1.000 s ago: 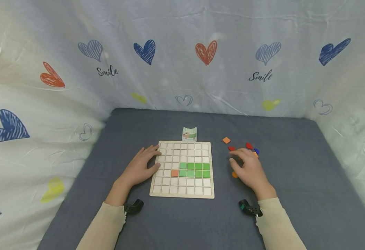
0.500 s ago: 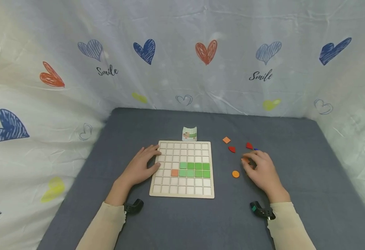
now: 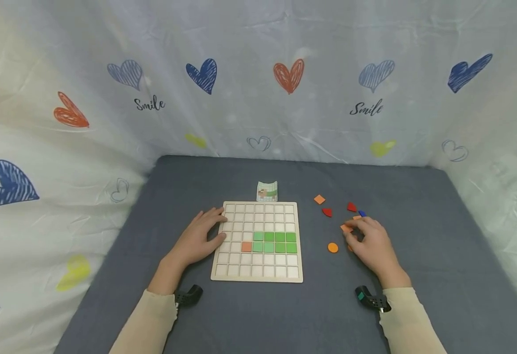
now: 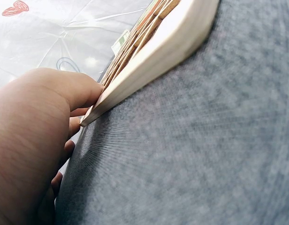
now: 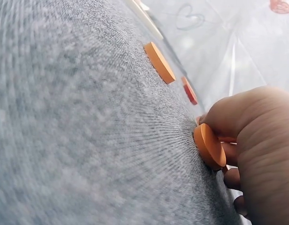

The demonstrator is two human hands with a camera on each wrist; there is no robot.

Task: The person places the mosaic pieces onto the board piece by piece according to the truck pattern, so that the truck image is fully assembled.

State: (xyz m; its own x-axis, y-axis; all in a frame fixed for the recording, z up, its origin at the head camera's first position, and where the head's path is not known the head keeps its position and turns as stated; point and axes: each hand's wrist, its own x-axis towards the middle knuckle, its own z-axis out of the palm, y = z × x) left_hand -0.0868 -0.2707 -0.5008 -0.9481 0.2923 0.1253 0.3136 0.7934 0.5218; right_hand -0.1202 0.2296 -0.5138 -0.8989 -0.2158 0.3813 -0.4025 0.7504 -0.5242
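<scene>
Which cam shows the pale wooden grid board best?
Head. The pale wooden grid board shows there from above, with only one rim partly covered by the bare left hand. Left wrist: its side edge and a slanted sliver of grid. Right wrist: just a pale strip, likely its edge.

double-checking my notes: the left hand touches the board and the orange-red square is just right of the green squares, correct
Not quite: the orange-red square is just left of the green squares, as the head view shows. The left hand does touch the board.
</scene>
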